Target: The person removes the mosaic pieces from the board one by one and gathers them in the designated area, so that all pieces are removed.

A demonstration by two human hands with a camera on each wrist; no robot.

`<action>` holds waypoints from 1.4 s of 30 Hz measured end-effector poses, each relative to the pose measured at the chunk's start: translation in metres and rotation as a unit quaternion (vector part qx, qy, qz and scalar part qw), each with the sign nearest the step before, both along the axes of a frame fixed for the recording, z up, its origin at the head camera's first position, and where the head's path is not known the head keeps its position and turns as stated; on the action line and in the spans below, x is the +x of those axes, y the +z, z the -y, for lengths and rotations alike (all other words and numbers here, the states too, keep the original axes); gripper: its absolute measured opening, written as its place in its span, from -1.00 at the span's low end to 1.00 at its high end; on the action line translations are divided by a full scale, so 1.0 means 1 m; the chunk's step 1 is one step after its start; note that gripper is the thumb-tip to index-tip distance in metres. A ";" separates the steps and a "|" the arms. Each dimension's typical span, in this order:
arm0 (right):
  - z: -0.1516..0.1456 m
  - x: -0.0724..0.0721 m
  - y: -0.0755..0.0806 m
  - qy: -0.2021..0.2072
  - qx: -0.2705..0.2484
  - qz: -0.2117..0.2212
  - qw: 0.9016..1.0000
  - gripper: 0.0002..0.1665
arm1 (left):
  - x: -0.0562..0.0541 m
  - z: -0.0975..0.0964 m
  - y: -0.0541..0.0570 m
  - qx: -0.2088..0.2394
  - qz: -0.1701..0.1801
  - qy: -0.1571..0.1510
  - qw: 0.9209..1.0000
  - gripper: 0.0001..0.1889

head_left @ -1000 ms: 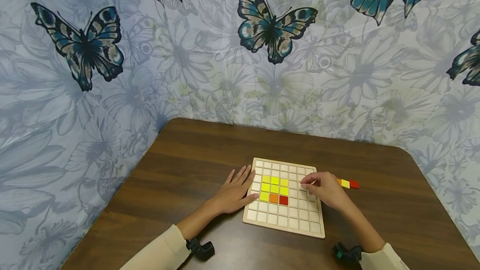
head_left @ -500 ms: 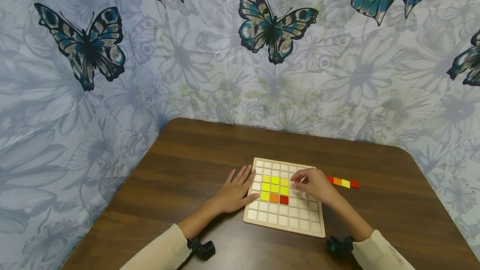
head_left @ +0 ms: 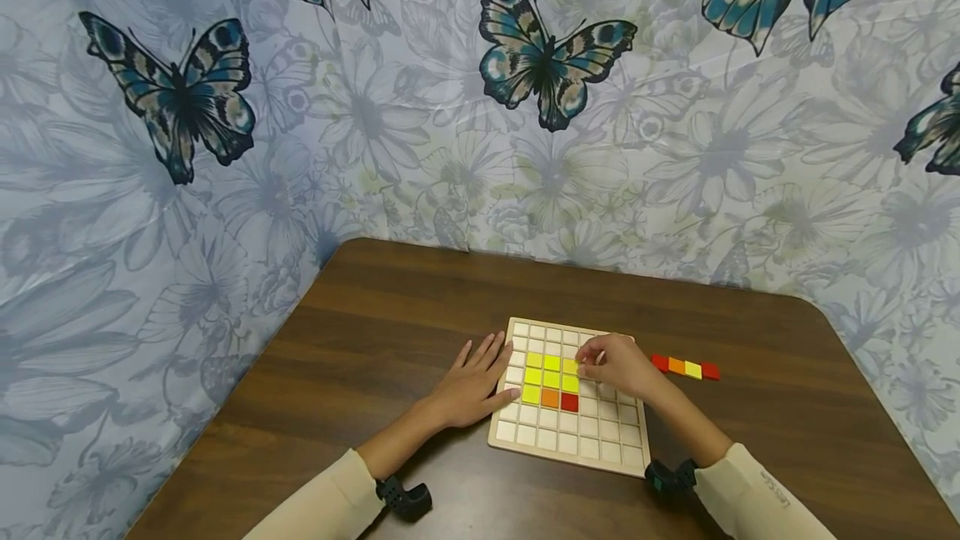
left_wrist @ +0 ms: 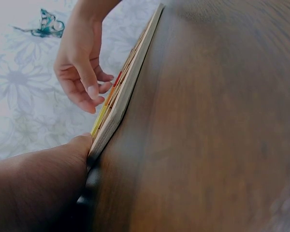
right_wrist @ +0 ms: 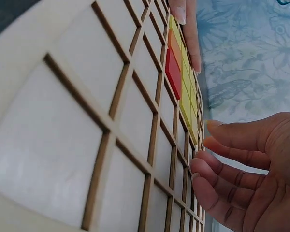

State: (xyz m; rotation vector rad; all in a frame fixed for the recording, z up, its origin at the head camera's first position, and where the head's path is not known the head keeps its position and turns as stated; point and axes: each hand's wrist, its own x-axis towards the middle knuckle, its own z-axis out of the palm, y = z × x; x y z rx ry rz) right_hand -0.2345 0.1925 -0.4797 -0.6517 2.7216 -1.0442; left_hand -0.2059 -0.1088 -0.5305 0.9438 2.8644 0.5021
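Note:
A light wooden grid board [head_left: 567, 461] lies on the table, most cells plain. In it sit several yellow tiles [head_left: 551, 362], one orange tile [head_left: 550, 398] and one red tile [head_left: 569, 402], grouped in a block. My left hand [head_left: 472, 386] lies flat, fingers spread, its fingertips and thumb on the board's left edge. My right hand [head_left: 618, 369] is over the board's right half, with thumb [right_wrist: 227, 130] and forefinger close together at the upper right yellow tile. The other fingers curve loosely. I cannot tell whether a tile is between them.
To the right of the board, a short row of loose tiles [head_left: 686, 367] in red, orange and yellow lies on the brown wooden table [head_left: 420, 290]. Black wrist cameras [head_left: 405, 498] are on both wrists. A wall covering with butterflies [head_left: 555, 57] hangs behind the table.
My right hand has moved left across the board to the yellow tiles, uncovering the left red tile of the loose row. The left hand keeps its place.

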 end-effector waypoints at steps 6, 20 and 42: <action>0.000 -0.001 -0.003 0.010 0.000 0.001 1.000 -0.92 | 0.000 -0.001 0.000 -0.002 -0.002 0.000 1.000 -0.15; 0.003 -0.003 -0.005 -0.022 -0.021 -0.020 0.999 -0.95 | 0.000 -0.001 0.003 -0.002 -0.010 0.001 1.000 -0.15; -0.001 0.007 0.000 -0.058 -0.057 -0.014 0.997 -0.92 | 0.002 -0.003 0.001 0.007 -0.007 0.001 1.000 -0.16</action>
